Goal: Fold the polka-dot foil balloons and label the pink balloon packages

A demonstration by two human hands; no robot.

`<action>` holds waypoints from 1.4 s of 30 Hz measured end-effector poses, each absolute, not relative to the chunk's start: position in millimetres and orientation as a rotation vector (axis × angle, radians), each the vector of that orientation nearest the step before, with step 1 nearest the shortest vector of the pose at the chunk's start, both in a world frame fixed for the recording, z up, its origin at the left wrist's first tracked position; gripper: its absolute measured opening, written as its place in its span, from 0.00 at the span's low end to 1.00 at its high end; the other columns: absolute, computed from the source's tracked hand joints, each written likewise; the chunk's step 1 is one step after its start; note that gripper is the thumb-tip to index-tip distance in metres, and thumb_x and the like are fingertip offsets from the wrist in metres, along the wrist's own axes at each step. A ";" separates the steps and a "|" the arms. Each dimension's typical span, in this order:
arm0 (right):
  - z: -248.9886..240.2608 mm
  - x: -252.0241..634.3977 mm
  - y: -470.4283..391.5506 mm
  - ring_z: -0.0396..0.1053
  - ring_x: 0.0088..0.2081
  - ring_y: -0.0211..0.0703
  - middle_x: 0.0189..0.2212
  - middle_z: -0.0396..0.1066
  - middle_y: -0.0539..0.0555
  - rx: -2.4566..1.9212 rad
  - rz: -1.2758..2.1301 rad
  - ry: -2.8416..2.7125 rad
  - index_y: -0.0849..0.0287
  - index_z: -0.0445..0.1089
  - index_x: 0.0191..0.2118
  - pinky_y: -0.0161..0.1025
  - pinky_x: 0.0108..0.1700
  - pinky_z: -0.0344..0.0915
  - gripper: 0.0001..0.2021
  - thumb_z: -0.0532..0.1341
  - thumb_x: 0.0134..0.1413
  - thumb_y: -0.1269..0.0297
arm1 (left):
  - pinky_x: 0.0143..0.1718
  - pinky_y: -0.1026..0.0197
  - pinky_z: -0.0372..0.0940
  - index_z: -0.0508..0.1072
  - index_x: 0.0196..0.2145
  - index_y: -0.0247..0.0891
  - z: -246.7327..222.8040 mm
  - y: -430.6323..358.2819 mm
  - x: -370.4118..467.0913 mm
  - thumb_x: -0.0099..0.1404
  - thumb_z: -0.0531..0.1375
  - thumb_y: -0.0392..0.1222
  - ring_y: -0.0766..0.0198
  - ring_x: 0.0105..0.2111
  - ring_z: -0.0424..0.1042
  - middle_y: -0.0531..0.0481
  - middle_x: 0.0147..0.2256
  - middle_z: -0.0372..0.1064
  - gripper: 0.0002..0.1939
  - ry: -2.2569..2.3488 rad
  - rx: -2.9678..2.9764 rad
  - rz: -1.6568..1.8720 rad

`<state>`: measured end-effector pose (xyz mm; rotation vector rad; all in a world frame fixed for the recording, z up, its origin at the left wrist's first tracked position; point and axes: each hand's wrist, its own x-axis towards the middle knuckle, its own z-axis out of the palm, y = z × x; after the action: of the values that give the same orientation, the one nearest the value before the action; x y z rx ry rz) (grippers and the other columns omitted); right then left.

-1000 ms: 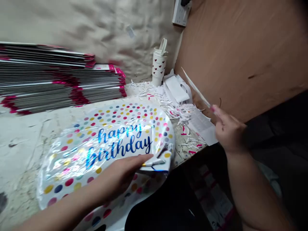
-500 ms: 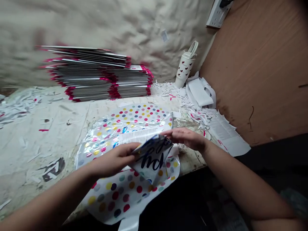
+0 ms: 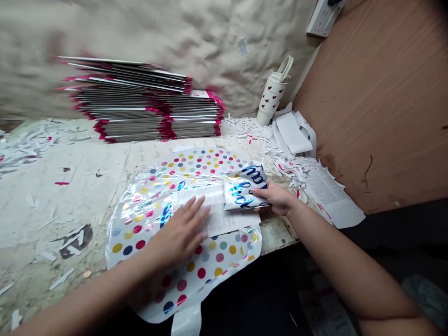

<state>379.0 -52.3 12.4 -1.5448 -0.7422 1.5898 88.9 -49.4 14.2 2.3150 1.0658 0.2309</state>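
My right hand grips a folded foil balloon, white with shiny blue lettering, at its right edge. Beneath it lies a printed paper sheet covered in small text. My left hand is spread over the left part of that sheet, fingers apart, slightly blurred; whether it presses on the paper I cannot tell. Under both hands a flat foil balloon with coloured polka dots is spread out, its white tail hanging past the table's front edge.
Stacked flat packs with pink edges stand at the back. A white tumbler with hearts is at the back right, beside crumpled white paper. Paper scraps litter the table. A brown board borders the right side.
The folded balloon was held between both hands over the sheet. Now it lies flatter and further right in my right hand, while my left hand has let go and opened over the sheet.
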 end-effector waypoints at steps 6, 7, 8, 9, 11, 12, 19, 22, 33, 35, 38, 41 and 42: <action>-8.1 391.2 -65.1 0.72 0.29 0.45 0.30 0.75 0.55 -1.667 1.307 -0.757 0.61 0.70 0.31 0.43 0.31 0.71 0.12 0.67 0.38 0.61 | 0.40 0.45 0.63 0.74 0.42 0.33 25.3 -62.6 104.8 0.63 0.47 0.46 0.44 0.40 0.69 0.32 0.43 0.70 0.20 1.072 2.534 -0.190; -8.7 390.4 -67.1 0.73 0.33 0.46 0.32 0.76 0.55 -1.682 1.246 -0.780 0.62 0.70 0.32 0.44 0.35 0.71 0.13 0.67 0.39 0.61 | 0.36 0.48 0.63 0.74 0.36 0.33 29.5 -53.5 116.2 0.63 0.47 0.43 0.48 0.34 0.69 0.34 0.36 0.71 0.19 1.028 2.559 -0.198; -8.2 389.4 -69.3 0.73 0.36 0.48 0.33 0.76 0.56 -1.713 1.168 -0.823 0.62 0.70 0.34 0.45 0.39 0.70 0.14 0.66 0.39 0.61 | 0.35 0.49 0.62 0.74 0.32 0.34 31.7 -42.6 128.5 0.62 0.46 0.40 0.51 0.32 0.68 0.37 0.32 0.70 0.17 0.957 2.615 -0.170; -6.8 388.2 -71.8 0.72 0.38 0.49 0.34 0.76 0.57 -1.755 1.078 -0.884 0.63 0.71 0.34 0.45 0.42 0.68 0.14 0.65 0.40 0.60 | 0.36 0.50 0.61 0.73 0.32 0.34 31.6 -30.9 140.7 0.62 0.46 0.38 0.52 0.33 0.66 0.38 0.32 0.68 0.15 0.861 2.695 -0.096; -2.1 385.8 -78.7 0.72 0.41 0.52 0.35 0.75 0.59 -1.844 0.889 -1.035 0.63 0.71 0.36 0.47 0.45 0.66 0.15 0.63 0.44 0.58 | 0.40 0.51 0.60 0.71 0.36 0.34 24.9 -9.7 160.7 0.60 0.47 0.36 0.53 0.36 0.64 0.39 0.35 0.66 0.13 0.655 2.827 0.053; 0.6 384.3 -83.0 0.72 0.41 0.53 0.36 0.75 0.59 -1.881 0.810 -1.102 0.63 0.71 0.37 0.48 0.46 0.65 0.15 0.62 0.45 0.58 | 0.41 0.52 0.59 0.70 0.37 0.34 19.7 -1.6 167.3 0.60 0.48 0.36 0.54 0.37 0.63 0.39 0.37 0.65 0.13 0.576 2.867 0.112; 8.1 365.9 -104.3 0.72 0.39 0.51 0.36 0.75 0.58 -1.639 1.123 -0.998 0.63 0.72 0.36 0.47 0.44 0.67 0.16 0.66 0.43 0.56 | 0.41 0.53 0.55 0.66 0.31 0.35 9.8 11.5 167.1 0.58 0.48 0.36 0.57 0.35 0.61 0.44 0.32 0.65 0.08 0.403 2.864 0.342; 6.1 368.9 -99.6 0.73 0.36 0.48 0.33 0.76 0.56 -1.512 1.442 -0.848 0.64 0.72 0.35 0.46 0.44 0.67 0.18 0.69 0.36 0.60 | 0.41 0.53 0.54 0.67 0.32 0.35 17.8 9.1 164.1 0.58 0.48 0.37 0.58 0.33 0.62 0.45 0.30 0.65 0.10 0.349 2.860 0.378; 0.6 376.9 -66.0 0.72 0.30 0.40 0.30 0.76 0.54 -1.451 1.785 -0.699 0.63 0.72 0.34 0.38 0.38 0.69 0.15 0.70 0.36 0.67 | 0.41 0.51 0.52 0.65 0.28 0.38 20.7 3.9 163.5 0.57 0.48 0.39 0.57 0.33 0.60 0.46 0.28 0.65 0.07 0.240 2.930 0.343; 0.9 364.6 -60.8 0.72 0.27 0.40 0.26 0.75 0.53 -1.478 1.688 -0.582 0.63 0.71 0.32 0.38 0.34 0.69 0.10 0.68 0.41 0.64 | 0.41 0.51 0.52 0.64 0.28 0.38 20.9 4.7 163.2 0.58 0.48 0.39 0.57 0.33 0.60 0.46 0.29 0.65 0.07 0.253 2.909 0.330; 3.7 355.0 -56.2 0.70 0.22 0.38 0.22 0.73 0.51 -1.470 1.663 -0.586 0.62 0.70 0.28 0.35 0.28 0.68 0.07 0.66 0.43 0.65 | 0.40 0.51 0.52 0.64 0.28 0.38 21.2 4.9 163.0 0.59 0.47 0.38 0.58 0.33 0.60 0.46 0.30 0.64 0.08 0.274 2.863 0.311; 8.0 356.4 -54.7 0.70 0.24 0.37 0.23 0.73 0.50 -1.422 1.718 -0.683 0.62 0.69 0.30 0.34 0.29 0.68 0.08 0.66 0.41 0.67 | 0.40 0.51 0.51 0.64 0.28 0.37 21.4 4.7 163.2 0.58 0.47 0.36 0.58 0.33 0.60 0.47 0.29 0.64 0.07 0.286 2.846 0.275; 9.0 357.7 -54.2 0.70 0.24 0.38 0.23 0.73 0.50 -1.422 1.704 -0.705 0.62 0.68 0.30 0.34 0.29 0.67 0.09 0.66 0.40 0.68 | 0.40 0.51 0.51 0.64 0.28 0.37 21.5 4.7 163.2 0.58 0.47 0.36 0.58 0.33 0.60 0.47 0.29 0.64 0.07 0.297 2.844 0.273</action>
<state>357.7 -54.2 9.0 -1.4225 -0.7054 1.7040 163.2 4.7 21.5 2.8437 0.2973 0.2727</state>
